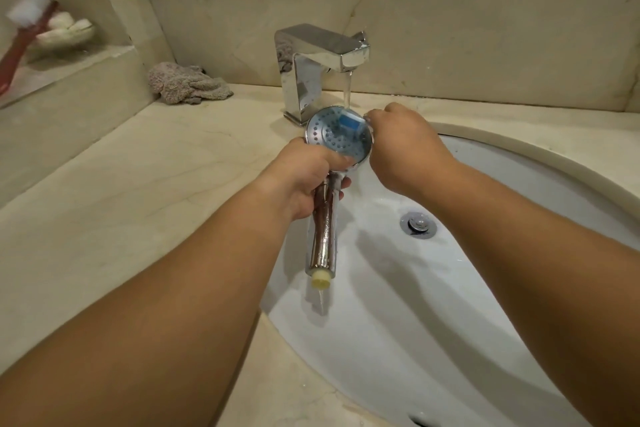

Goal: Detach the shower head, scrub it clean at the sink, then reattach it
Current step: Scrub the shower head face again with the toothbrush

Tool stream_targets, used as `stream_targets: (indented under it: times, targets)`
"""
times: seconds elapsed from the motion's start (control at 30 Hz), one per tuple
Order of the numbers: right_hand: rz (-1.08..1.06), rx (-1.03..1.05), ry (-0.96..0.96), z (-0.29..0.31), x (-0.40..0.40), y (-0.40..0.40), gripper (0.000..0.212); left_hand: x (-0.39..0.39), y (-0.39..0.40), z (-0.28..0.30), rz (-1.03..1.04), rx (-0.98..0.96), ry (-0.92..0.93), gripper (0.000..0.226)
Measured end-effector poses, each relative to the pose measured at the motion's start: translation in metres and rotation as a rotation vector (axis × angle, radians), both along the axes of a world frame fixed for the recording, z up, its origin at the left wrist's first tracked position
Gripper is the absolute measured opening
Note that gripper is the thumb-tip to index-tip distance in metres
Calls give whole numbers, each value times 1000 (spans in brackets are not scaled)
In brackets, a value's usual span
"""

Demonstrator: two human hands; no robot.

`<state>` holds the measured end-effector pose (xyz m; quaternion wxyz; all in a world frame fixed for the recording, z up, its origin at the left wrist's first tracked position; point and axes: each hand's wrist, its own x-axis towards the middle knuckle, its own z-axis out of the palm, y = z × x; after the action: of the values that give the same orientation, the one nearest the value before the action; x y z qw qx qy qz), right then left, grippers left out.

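Marble counter (145, 184) round white sink (450, 305); faucet (318, 59) running at 12 o'clock. Our left hand (304, 177) wrapped round shower head (337, 135) handle; right hand (405, 146) pinches blue brush (349, 121) on faceplate. Scrubbing step; next we judge rinse, then reattach.

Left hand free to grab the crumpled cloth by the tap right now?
Probably not: the left hand is shut on the shower head handle over the sink. The cloth lies unobstructed on the counter.

Both arms reach forward, left hand (304, 180) in closed grip, right hand (403, 146) curled downward.
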<state>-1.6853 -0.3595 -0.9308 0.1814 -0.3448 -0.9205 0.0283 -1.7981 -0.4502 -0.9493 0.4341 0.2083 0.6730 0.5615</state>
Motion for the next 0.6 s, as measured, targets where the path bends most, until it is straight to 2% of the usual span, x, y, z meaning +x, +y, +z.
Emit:
stream_targets:
  times: [0.1, 0.17, 0.33, 0.6]
  targets:
    - [25, -14, 70, -7, 8, 4, 39, -3, -2, 0, -3, -13, 0, 24]
    - [20, -14, 78, -10, 12, 5, 33, -3, -4, 1, -18, -23, 13, 26]
    - [4, -191, 219, -6, 14, 5, 23, -1, -9, 6, -82, -8, -3, 25]
    - [95, -165, 305, -19, 22, 5, 17, -6, -11, 8, -131, -8, 77, 20]
